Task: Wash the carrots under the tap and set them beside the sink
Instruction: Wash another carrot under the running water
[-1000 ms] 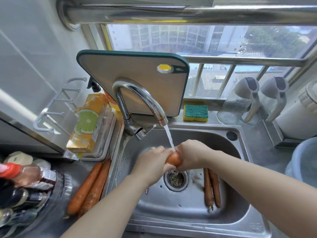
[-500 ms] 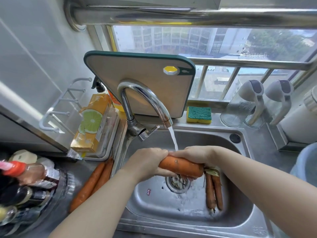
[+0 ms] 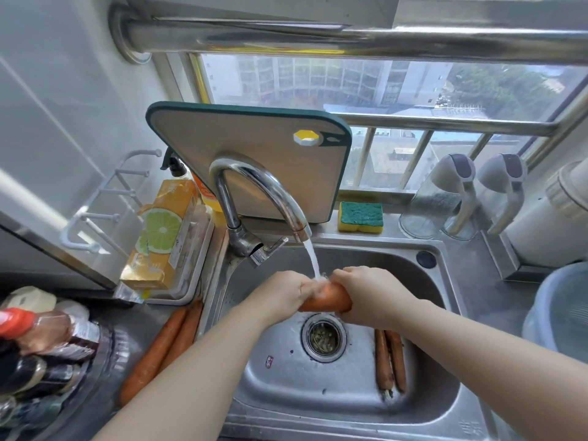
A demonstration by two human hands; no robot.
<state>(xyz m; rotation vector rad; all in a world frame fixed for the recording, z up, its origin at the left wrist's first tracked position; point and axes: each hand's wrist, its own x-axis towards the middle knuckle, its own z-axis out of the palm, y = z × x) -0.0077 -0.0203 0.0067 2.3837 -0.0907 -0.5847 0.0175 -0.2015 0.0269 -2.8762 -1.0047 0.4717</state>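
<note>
Carrot [image 3: 327, 299] is gripped at both ends by left hand [image 3: 280, 294] and right hand [image 3: 372, 294], held under tap [image 3: 254, 186] stream for rinsing. Washed pair [image 3: 159, 351], likely done, is laid on bench [image 3: 143, 316] left of sink [image 3: 429, 393]. Unwashed pair [image 3: 389, 361] is left inside, right.

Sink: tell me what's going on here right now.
A person holds one carrot under water running from the tap, with the left hand and right hand gripping its ends. Two more carrots lie in the sink on its right side, apparently waiting. Another pair of carrots lies on the counter left of the sink, presumably already washed.
</note>
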